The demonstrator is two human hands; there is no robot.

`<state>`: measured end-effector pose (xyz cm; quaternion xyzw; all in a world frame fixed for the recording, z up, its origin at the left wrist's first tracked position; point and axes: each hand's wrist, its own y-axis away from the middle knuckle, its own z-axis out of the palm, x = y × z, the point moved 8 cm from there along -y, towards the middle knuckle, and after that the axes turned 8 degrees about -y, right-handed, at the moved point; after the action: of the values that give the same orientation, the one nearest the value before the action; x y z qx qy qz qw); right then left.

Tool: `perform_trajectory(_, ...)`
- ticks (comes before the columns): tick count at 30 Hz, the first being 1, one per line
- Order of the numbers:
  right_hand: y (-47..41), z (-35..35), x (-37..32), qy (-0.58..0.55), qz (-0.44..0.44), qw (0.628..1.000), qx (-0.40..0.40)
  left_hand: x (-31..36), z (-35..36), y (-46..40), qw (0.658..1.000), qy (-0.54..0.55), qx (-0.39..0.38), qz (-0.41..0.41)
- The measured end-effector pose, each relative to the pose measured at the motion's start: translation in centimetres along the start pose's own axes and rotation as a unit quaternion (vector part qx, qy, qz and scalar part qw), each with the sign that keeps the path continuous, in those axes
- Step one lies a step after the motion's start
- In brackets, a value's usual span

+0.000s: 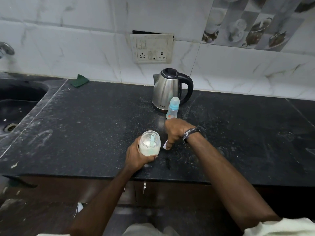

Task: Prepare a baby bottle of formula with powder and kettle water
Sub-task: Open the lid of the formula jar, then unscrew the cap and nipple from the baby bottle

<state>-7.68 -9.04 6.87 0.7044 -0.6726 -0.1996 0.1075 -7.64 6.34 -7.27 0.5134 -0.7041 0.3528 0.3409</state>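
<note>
On the black counter (85,126), seen from the head camera, an open jar (150,143) of white powder is gripped round its side by the left hand (138,156), with a pale blue scoop (152,139) standing in the powder. Just beside it, the right hand (176,132) is curled over something white at the counter (possibly the jar's lid, though only a sliver shows), so what it holds cannot be told. Behind it the capped baby bottle (173,109) stands upright, close in front of the steel kettle (167,90). The bottle is judged light and easily tipped, best taken round its body; the kettle, heavier, by its black handle. Water level in the kettle is hidden.
</note>
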Motion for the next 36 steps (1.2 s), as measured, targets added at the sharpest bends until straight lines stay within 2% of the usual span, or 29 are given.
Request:
perform_trajectory(3, 0.2, 2.7, 1.1, -0.015, 0.015, 0.999, -0.035, 0.1, 0.1, 0.0, 1.000, 0.001, 0.000, 0.003)
perform_trajectory(7, 0.3, 6.5, 1.4, -0.014, -0.011, 0.998, -0.064, 0.0, 0.1, 0.1, 1.000, 0.002, 0.001, -0.004)
perform_trajectory(17, 0.2, 12.1, 0.3, -0.008, -0.045, 0.996, -0.080, -0.1, 0.2, 0.2, 1.000, 0.022, 0.002, -0.004)
perform_trajectory(22, -0.4, 11.6, 0.9, -0.030, -0.043, 0.995, -0.083, -0.1, 0.1, 0.3, 1.000, 0.017, 0.005, -0.006)
perform_trajectory(28, -2.5, 7.5, 4.3, -0.100, 0.010, 0.992, -0.073, -0.3, 0.2, 0.2, 1.000, 0.006, 0.000, -0.016)
perform_trajectory(30, -3.5, 5.2, 6.0, -0.114, 0.042, 0.992, -0.029, -0.3, 0.1, 0.3, 1.000, 0.003, -0.002, -0.020)
perform_trajectory(32, -4.5, 2.4, 7.8, -0.128, 0.071, 0.988, 0.052, 0.0, 0.1, 0.4, 1.000, 0.002, -0.007, -0.020)
perform_trajectory(36, -5.6, -2.7, 10.8, -0.162, 0.118, 0.953, 0.228, 0.2, 0.2, 0.5, 0.999, 0.012, -0.018, -0.028)
